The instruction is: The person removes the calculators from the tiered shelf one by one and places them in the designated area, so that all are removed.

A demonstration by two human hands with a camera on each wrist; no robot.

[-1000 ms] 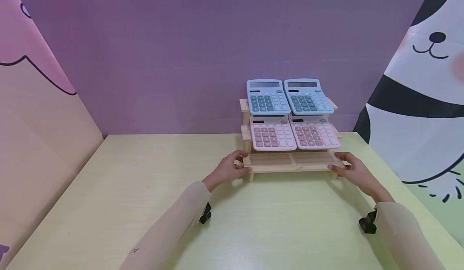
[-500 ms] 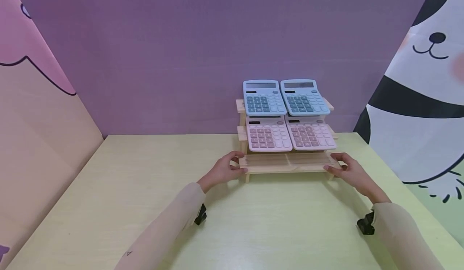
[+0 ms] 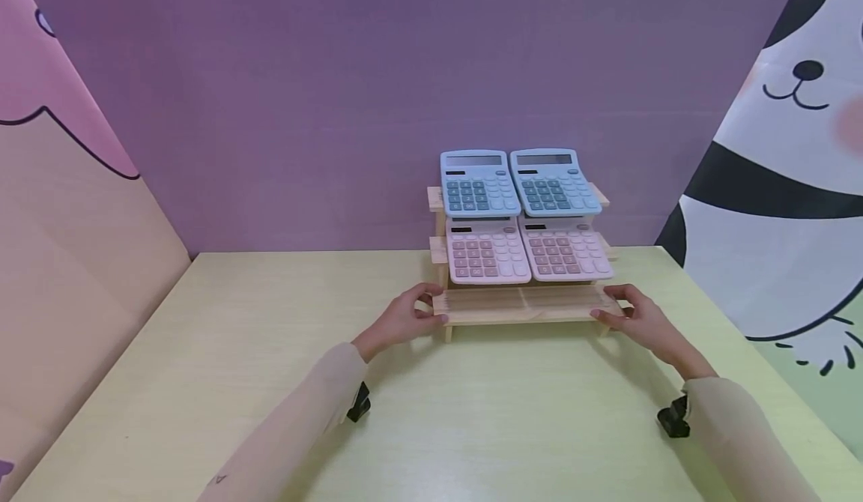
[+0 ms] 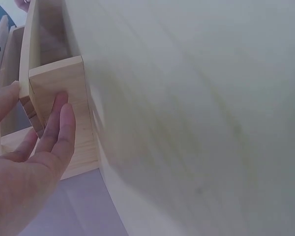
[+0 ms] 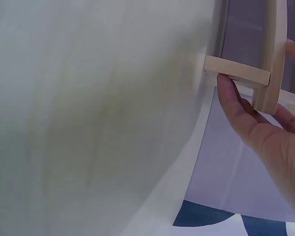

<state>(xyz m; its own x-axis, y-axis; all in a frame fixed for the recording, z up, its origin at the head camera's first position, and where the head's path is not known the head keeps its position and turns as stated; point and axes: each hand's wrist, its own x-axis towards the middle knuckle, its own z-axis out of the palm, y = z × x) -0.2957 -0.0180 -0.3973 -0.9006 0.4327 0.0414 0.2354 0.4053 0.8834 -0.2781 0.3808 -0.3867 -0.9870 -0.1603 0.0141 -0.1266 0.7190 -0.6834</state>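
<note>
A tiered wooden rack point(image 3: 522, 304) stands on the table toward the back right. Two blue calculators point(image 3: 480, 183) lean side by side on its top tier, and two pink calculators point(image 3: 565, 251) lean on the middle tier. The bottom tier is bare. My left hand point(image 3: 404, 315) grips the left end of that bottom shelf, thumb in front. In the left wrist view, fingers point(image 4: 64, 123) touch the rack's side leg. The right hand point(image 3: 647, 324) grips the opposite end, and the right wrist view shows fingers point(image 5: 231, 101) against the leg under the shelf point(image 5: 273, 59).
The pale wooden table point(image 3: 270, 352) extends left and in front of the rack. A purple backdrop point(image 3: 323, 112) rises behind it. A panda-print panel point(image 3: 795, 262) stands along the right side and a pink-and-beige panel point(image 3: 74, 225) along the left.
The rack with its calculators has shifted a little to the left in the head view, both hands moving along with it. Their hold looks the same.
</note>
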